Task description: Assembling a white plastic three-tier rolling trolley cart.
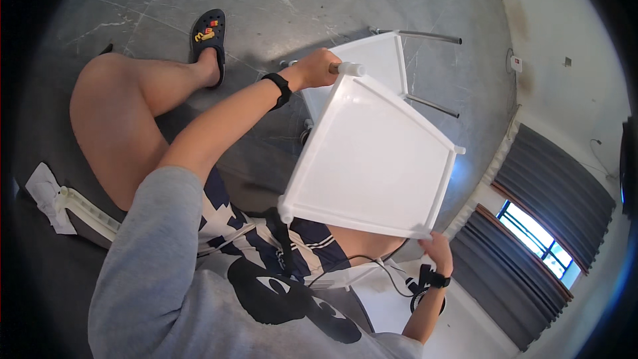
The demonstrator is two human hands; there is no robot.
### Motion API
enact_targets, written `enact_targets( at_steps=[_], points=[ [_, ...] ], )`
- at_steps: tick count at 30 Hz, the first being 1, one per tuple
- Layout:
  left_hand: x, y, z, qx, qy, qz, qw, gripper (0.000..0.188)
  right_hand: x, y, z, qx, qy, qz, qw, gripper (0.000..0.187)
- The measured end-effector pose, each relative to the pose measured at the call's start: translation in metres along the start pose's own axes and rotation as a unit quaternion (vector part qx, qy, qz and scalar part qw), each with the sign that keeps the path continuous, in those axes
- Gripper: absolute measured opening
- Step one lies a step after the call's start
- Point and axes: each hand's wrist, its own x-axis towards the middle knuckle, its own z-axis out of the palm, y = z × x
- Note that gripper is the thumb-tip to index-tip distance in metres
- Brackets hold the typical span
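A white four-sided shelf tray (372, 159) with raised rims and round corner sockets is held tilted in front of me. My left hand (318, 68) is closed at its upper corner, around a short rod-like piece next to the white corner socket (352, 69). At the lower right corner, the fingers of my right hand (436, 252) pinch the rim. Behind it on the floor lies a second white shelf tray (375, 60), partly covered by the first. Metal tubes (433, 106) stick out from that tray's corners.
My leg and a black clog (208, 43) are at the upper left. A white plastic strip (90, 213) and a crumpled white sheet (48, 193) lie on the left. White panels and a dark cable (399, 286) sit near my right forearm. Dark curtains (512, 272) flank a window.
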Motion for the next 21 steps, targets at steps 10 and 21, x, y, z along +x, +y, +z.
enact_targets(
  at_steps=[10,21],
  points=[
    [0.046,0.072,0.030,0.020,-0.022,-0.136,0.990,0.041,-0.136,-0.010,0.047,0.000,0.008,0.022,1.000,0.033],
    [0.097,0.123,0.067,0.077,-0.109,-0.137,0.982,0.037,-0.265,-0.090,0.032,0.089,-0.080,0.029,0.992,0.035]
  ],
)
